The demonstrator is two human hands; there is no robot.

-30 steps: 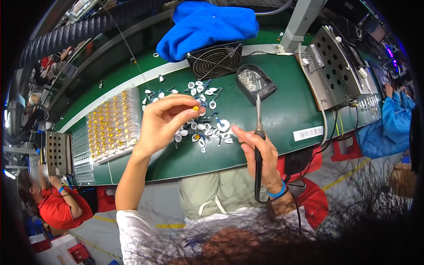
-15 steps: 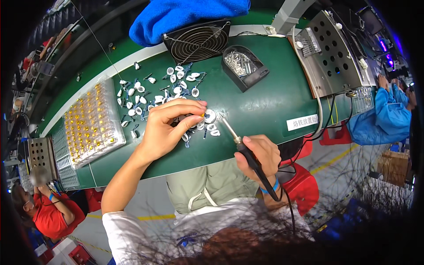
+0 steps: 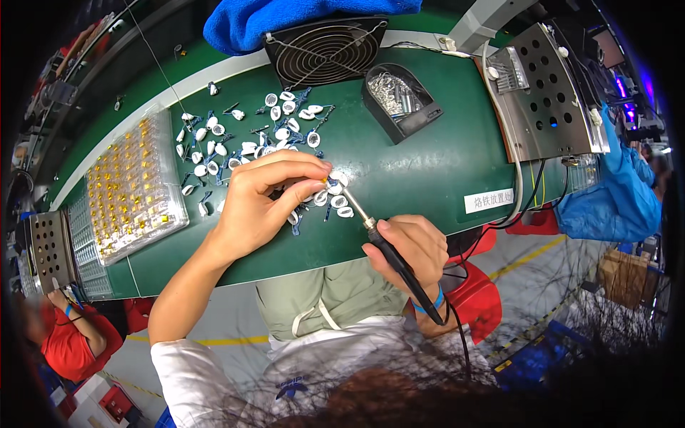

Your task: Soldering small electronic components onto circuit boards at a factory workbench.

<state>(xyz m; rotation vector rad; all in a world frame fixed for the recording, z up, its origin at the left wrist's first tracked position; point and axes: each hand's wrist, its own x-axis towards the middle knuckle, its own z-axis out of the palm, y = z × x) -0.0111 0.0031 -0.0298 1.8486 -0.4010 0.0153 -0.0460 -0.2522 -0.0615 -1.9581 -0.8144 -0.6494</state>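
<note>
At the middle of the green bench, my left hand (image 3: 250, 196) pinches a tiny yellow part between thumb and forefinger. Just beyond those fingertips sits a small white round housing (image 3: 340, 177), partly hidden. My right hand (image 3: 415, 250) is closed around the black handle of a soldering iron (image 3: 389, 251). Its metal tip reaches the housing beside my left fingertips; whether they touch is too small to tell. Many white oval housings (image 3: 313, 140) with dark blue wires lie scattered beyond and beneath my left hand.
A clear plastic tray (image 3: 178, 214) of gold-coloured parts lies at left. A black fan (image 3: 325, 53), a blue cloth (image 3: 300, 21) and a black bin (image 3: 410, 130) of metal pieces stand behind. Right are a perforated metal box (image 3: 546, 93) and cables. Co-workers sit at both sides.
The soldering iron in my right hand has moved left, its tip coming from beside the white housing up to it. My left hand keeps its pinch. The whole view has shifted slightly.
</note>
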